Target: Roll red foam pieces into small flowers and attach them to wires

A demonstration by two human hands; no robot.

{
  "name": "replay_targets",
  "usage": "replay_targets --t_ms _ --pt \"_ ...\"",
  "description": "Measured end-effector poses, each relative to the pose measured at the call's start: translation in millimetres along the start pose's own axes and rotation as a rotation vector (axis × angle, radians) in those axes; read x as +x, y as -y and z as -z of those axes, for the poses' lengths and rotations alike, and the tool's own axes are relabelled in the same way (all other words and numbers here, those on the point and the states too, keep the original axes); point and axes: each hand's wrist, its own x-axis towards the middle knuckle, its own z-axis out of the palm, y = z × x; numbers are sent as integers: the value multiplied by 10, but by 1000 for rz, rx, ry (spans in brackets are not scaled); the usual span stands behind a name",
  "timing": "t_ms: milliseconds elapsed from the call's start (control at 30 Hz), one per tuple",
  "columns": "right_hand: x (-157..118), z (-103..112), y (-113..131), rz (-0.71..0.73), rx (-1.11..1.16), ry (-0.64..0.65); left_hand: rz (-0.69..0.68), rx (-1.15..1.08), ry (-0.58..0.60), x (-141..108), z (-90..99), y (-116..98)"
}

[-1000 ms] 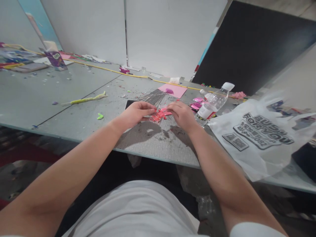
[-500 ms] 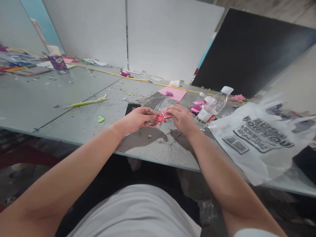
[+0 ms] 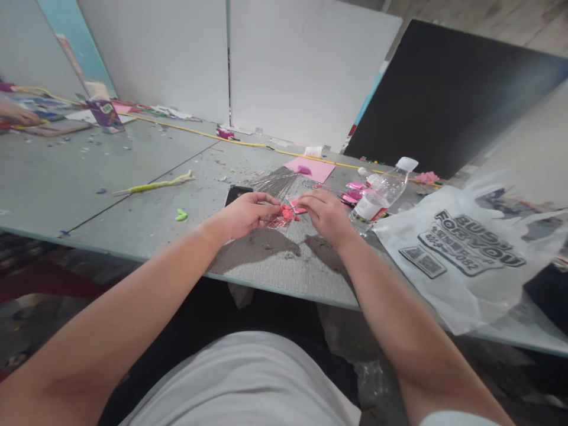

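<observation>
My left hand [image 3: 254,214] is closed, thumb and fingers pinching a crumpled red piece [image 3: 287,213] low over the table. Clear plastic film [image 3: 278,223] shows beneath those fingertips. Facing it, my right hand [image 3: 327,214] has its fingers pressed together on a flat coral-red piece [image 3: 299,206]. Only a small gap separates the two pieces; their exact kind is too small to make out. Just beyond my hands lies a fan of thin shiny wires [image 3: 277,182]. A black flat object [image 3: 236,194] sits behind my left hand, partly hidden by it.
A clear bottle [image 3: 385,192] and a printed white plastic bag [image 3: 470,254] stand at right. Pink paper [image 3: 319,169] lies behind the wires. Yellow-green twisted stems [image 3: 155,184] and a green scrap [image 3: 181,215] are at left. Far left, another person's hand [image 3: 18,112] shows.
Another person's hand has come into view at the far left edge. My left hand has shifted very slightly left; my right hand has hardly moved.
</observation>
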Motion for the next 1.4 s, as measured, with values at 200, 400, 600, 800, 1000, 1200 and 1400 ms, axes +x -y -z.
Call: replay_targets --t_ms 200,400,600,800,1000,1200,1400 --pt "5 -8 8 -17 9 -3 38 -32 32 31 41 5" --pt "7 1 16 10 26 -23 72 -88 155 33 96 -4" --pt "6 18 39 9 24 -64 55 -142 218 56 145 -3" --pt "17 42 70 35 7 -114 61 -165 215 73 172 -7" --pt "29 56 116 38 34 -108 62 -134 235 60 169 1" --pt "23 52 142 47 50 -108 84 -127 243 49 163 -3" --pt "22 41 130 97 26 -140 95 -127 205 29 137 -36"
